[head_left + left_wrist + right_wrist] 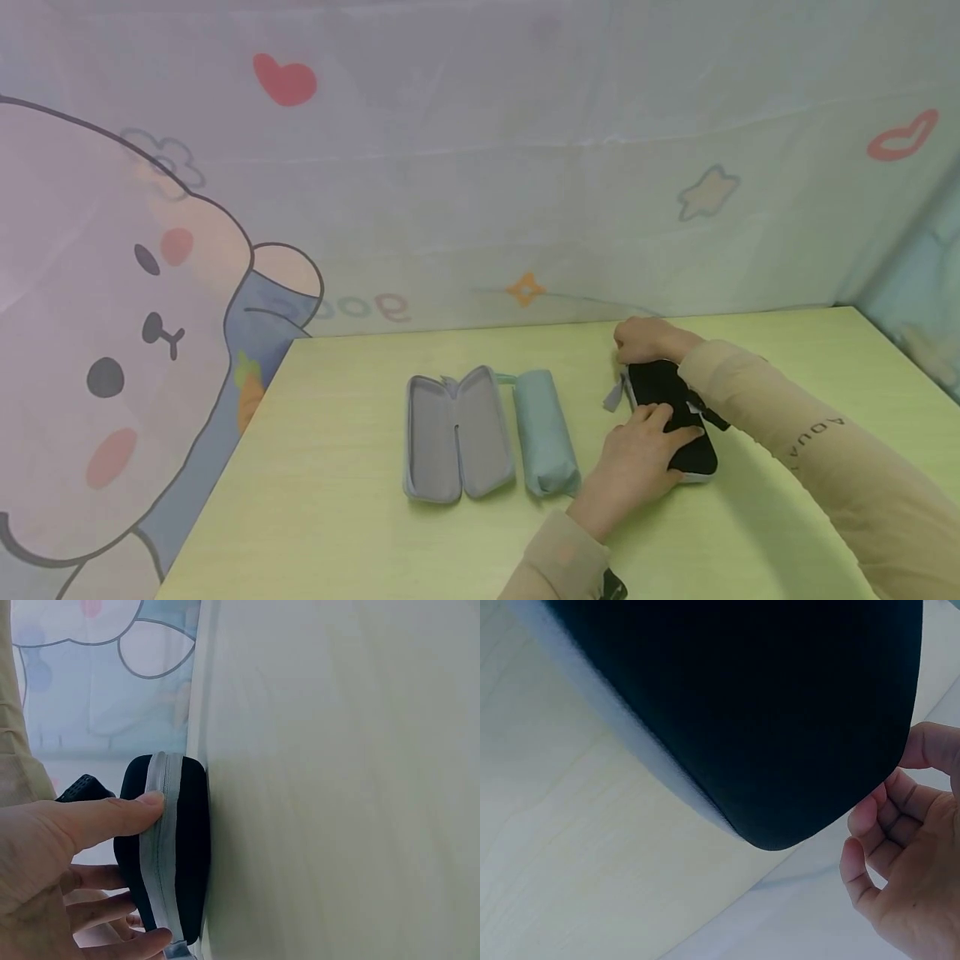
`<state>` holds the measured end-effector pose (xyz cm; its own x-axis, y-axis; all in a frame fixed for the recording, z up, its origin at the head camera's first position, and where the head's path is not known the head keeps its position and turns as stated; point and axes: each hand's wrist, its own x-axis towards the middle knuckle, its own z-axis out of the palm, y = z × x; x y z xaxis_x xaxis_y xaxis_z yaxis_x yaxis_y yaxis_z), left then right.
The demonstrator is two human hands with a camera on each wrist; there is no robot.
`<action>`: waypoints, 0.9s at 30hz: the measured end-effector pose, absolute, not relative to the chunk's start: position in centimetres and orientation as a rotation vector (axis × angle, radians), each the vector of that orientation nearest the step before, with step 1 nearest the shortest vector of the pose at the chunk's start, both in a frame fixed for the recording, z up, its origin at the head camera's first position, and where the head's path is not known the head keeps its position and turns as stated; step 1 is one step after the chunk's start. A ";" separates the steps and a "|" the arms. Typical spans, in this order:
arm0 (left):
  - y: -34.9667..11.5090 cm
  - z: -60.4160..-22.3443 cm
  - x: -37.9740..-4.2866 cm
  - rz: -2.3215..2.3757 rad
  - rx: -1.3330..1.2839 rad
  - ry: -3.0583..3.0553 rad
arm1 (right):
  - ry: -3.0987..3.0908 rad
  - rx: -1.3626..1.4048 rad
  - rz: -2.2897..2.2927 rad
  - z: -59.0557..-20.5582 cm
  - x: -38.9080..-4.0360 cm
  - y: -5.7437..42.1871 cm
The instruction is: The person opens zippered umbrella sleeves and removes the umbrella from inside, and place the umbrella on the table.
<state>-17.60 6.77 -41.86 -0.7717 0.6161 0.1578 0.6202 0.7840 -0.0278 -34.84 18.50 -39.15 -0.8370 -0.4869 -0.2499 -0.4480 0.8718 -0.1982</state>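
On the table (pixel 337 483), left grip (pixel 632 461) clamps and right grip (pixel 651 339) pinches the black case (pixel 658 384).

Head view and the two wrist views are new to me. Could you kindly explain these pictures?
There is no robot here, only a person's left hand and right hand, both bare. The head picture comes from a camera worn on the head, looking forward and down; the other two, from a camera on each wrist. On the table lie an open grey case, a pale green pouch and a black case. The left hand rests on the black case; the right is at its far end, but what its fingers hold, if anything, I cannot tell.
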 end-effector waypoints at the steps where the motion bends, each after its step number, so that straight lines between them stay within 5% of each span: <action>1: 6.7 -41.9 -17.6 -0.039 -0.980 -2.816 | 2.752 -0.700 -0.201 -39.2 -34.9 18.5; 27: 7.0 -41.9 -17.8 -0.062 -0.966 -2.862 | 2.784 -0.639 -0.446 -39.9 -34.9 21.2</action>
